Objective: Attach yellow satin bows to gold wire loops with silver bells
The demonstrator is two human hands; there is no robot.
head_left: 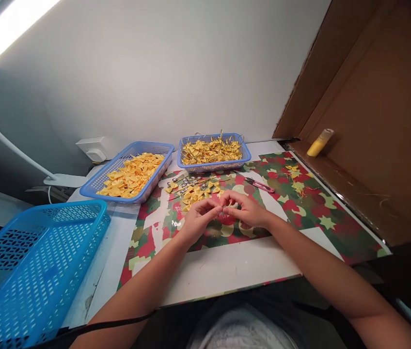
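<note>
My left hand and my right hand meet fingertip to fingertip above the patterned mat, both closed in a pinch. What lies between the fingers is too small and too covered to name. Just beyond them is a loose pile of yellow ribbon bows. Several shiny silver beads and thin gold ties are scattered behind that pile. To the right of the pile rests a pair of pink-handled thread snips, apart from my right hand.
A blue basket of yellow bows stands at back left. Another blue basket holds bows with gold ties. A larger blue basket is at near left, beside a lamp. Thread scraps lie right, near a cardboard wall and yellow-filled tube.
</note>
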